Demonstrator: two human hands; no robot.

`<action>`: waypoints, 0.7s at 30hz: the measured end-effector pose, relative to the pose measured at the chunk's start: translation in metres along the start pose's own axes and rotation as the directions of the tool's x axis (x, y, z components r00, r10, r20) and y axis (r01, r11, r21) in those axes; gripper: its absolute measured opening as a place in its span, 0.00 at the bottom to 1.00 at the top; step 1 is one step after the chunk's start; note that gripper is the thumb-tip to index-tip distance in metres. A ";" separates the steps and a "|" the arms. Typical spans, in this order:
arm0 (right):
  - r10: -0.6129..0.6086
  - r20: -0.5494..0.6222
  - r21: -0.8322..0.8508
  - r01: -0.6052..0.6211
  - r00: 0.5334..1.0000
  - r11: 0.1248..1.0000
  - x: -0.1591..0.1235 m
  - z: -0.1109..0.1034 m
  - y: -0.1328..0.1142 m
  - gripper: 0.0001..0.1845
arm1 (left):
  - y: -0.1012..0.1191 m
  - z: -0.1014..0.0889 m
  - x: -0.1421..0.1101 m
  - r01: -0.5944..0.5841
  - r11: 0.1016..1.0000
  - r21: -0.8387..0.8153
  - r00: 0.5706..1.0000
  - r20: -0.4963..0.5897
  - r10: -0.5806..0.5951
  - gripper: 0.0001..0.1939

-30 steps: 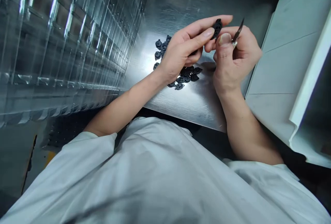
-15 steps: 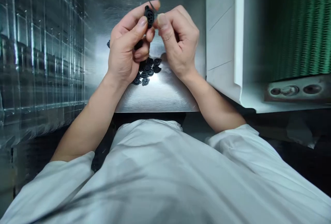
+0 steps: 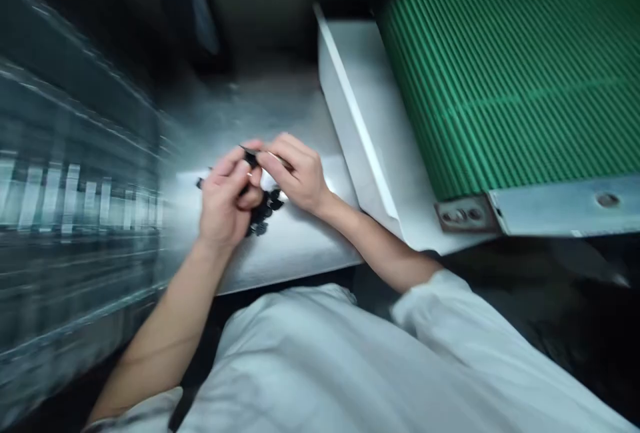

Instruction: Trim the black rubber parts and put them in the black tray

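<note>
My left hand (image 3: 224,203) is closed, pinching a small black plastic part (image 3: 250,157) between thumb and fingers. My right hand (image 3: 300,169) meets it from the right, its thumb and fingers pressed together at the part. A thin dark sliver shows by its fingertips, too blurred to name. Below the hands, a heap of similar black plastic parts (image 3: 261,225) lies on the metal tabletop (image 3: 295,246), partly hidden by my left hand. Another dark piece (image 3: 200,183) shows just left of that hand.
Right of the table stands a white raised panel (image 3: 357,123), with a ribbed green conveyor belt (image 3: 500,86) and its metal end bracket (image 3: 467,214) beyond. Stacked, shiny clear plastic trays or wrapping (image 3: 75,199) line the left side, smeared by motion.
The view has swung to the right, bringing more of the green belt in. Both hands now appear lower in the picture and close together, the right fingers nearer the black part.
</note>
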State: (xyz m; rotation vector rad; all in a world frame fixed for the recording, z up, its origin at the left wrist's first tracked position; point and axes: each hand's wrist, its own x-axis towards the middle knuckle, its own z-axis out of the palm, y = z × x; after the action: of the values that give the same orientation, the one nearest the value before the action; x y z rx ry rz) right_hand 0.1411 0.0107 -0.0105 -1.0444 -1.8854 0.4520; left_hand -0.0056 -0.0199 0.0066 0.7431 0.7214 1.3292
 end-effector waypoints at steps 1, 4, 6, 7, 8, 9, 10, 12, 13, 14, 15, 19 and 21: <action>-0.030 -0.011 0.048 0.031 0.999 0.998 0.000 0.000 0.001 0.21 | 0.000 0.000 -0.001 0.020 1.000 -0.005 1.000 -0.011 -0.020 0.17; -0.066 -0.032 0.124 0.070 0.997 0.990 0.002 0.000 0.006 0.21 | -0.002 -0.003 -0.001 0.051 0.999 -0.017 0.999 -0.010 -0.052 0.18; -0.072 -0.032 0.142 0.075 0.997 0.987 0.002 0.000 0.008 0.18 | -0.002 -0.005 0.000 0.047 0.999 -0.026 0.999 -0.007 -0.047 0.19; -0.077 -0.031 0.142 0.080 0.997 0.987 0.001 0.000 0.008 0.16 | -0.001 -0.007 0.001 0.048 0.998 -0.031 0.999 -0.013 -0.049 0.19; -0.084 -0.029 0.135 0.087 0.996 0.987 0.001 -0.001 0.008 0.15 | 0.000 -0.007 0.001 0.052 0.998 -0.036 0.998 -0.022 -0.053 0.20; -0.092 -0.022 0.121 0.094 0.996 0.988 0.000 -0.001 0.007 0.14 | 0.001 -0.008 0.000 0.059 0.997 -0.039 0.998 -0.031 -0.060 0.20; -0.101 -0.016 0.101 0.102 0.995 0.990 0.000 -0.001 0.007 0.14 | 0.001 -0.008 0.000 0.067 0.997 -0.040 0.997 -0.039 -0.068 0.21; -0.111 0.001 0.059 0.111 0.994 0.992 -0.001 -0.002 0.005 0.15 | 0.002 -0.008 -0.001 0.076 0.996 -0.042 0.996 -0.044 -0.077 0.21; -0.113 0.006 0.041 0.113 0.994 0.993 -0.001 -0.001 0.005 0.15 | 0.002 -0.008 -0.001 0.077 0.996 -0.041 0.996 -0.043 -0.078 0.21; -0.114 0.008 0.029 0.114 0.993 0.993 -0.001 -0.001 0.005 0.16 | 0.002 -0.008 -0.001 0.075 0.996 -0.039 0.996 -0.042 -0.077 0.21; -0.114 0.010 0.022 0.114 0.993 0.993 0.000 -0.001 0.005 0.16 | 0.001 -0.009 -0.001 0.071 0.997 -0.036 0.997 -0.041 -0.073 0.21; -0.119 0.015 0.010 0.119 0.993 0.993 0.001 -0.002 0.006 0.17 | 0.000 -0.010 -0.001 0.043 0.999 -0.017 0.998 -0.037 -0.043 0.20; -0.134 0.019 0.011 0.133 0.991 0.991 0.001 -0.002 0.006 0.16 | 0.001 -0.010 -0.001 0.029 1.000 -0.012 0.999 -0.037 -0.029 0.19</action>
State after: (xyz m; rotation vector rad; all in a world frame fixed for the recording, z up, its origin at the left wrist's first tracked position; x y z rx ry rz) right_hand 0.1455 0.0143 -0.0128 -0.9035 -1.9548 0.3946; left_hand -0.0143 -0.0203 0.0017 0.6983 0.7512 1.3227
